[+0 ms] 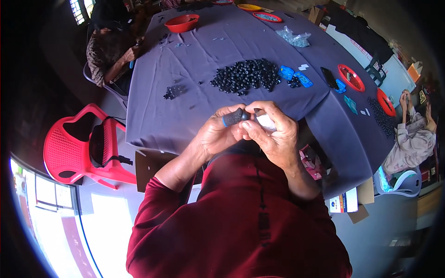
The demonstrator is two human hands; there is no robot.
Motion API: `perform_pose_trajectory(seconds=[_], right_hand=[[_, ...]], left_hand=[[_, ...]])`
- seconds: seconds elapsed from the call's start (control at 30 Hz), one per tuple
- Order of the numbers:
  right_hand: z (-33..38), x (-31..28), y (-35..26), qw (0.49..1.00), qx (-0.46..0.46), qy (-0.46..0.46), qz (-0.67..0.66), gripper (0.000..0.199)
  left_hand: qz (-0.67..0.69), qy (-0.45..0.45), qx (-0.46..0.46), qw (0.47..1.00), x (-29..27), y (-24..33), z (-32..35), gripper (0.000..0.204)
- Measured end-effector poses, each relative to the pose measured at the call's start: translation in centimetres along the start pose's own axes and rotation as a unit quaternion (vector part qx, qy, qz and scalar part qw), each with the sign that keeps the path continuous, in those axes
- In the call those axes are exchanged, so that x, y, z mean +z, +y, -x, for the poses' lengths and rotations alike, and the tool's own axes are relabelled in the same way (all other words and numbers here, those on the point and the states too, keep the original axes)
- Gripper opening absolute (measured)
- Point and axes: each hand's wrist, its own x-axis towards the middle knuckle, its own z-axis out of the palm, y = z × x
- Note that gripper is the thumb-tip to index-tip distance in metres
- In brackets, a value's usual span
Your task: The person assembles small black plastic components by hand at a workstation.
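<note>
My left hand (218, 127) and my right hand (278, 134) meet in front of my chest, at the near edge of the cloth-covered table. A dark finger cot (233, 117) with a blue rim covers my left thumb. That thumb and the fingers pinch a small black round piece (244, 116). My right hand is closed on a small white-wrapped tool (266, 122) with a dark thin end; its exact kind is unclear. Its fingertips touch or nearly touch the black piece. Beyond my hands lies a large pile of black round pieces (245, 75), with a smaller cluster (174, 92) to its left.
Blue packets (304, 79) lie beside the pile, a phone (329, 78) farther right. Red bowls (182, 23) and a clear bag (294, 37) stand on the purple-grey tablecloth (153, 111). A red chair (83, 143) is at left. People sit at both sides, hands raised (405, 99) at right.
</note>
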Motion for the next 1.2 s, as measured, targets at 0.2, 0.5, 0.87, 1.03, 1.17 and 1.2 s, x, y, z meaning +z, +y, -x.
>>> perform_pose_trajectory(seconds=[0.2,0.5,0.87,1.03,1.17,1.2], right_hand=[[0.2,-0.2,0.7,0.999,0.029,-0.003,-0.030,0.019],[0.5,-1.1,0.6,0.983,-0.095,0.033,0.157,0.021],[1.5,-3.4,2.2,0.981,0.156,0.044,0.109,0.027],[1.5,-3.4,3.0,0.986,0.145,0.030,0.075,0.031],[1.7,-4.1,3.3,0.986,0.155,0.020,0.053,0.034],[1.7,-4.2,3.3,0.986,0.156,0.024,0.054,0.034]], left_hand=[[-0.010,0.033,-0.007,0.999,-0.7,-0.6,0.4,0.029],[0.036,0.015,0.001,0.999,-0.7,-0.6,0.3,0.024],[-0.792,0.366,0.192,0.448,-18.0,11.7,3.2,0.012],[-0.878,0.406,0.088,0.239,-21.5,14.9,5.5,0.019],[-0.898,0.393,0.011,0.197,-21.8,14.2,5.8,0.027],[-0.899,0.390,0.011,0.199,-21.5,13.9,5.5,0.027]])
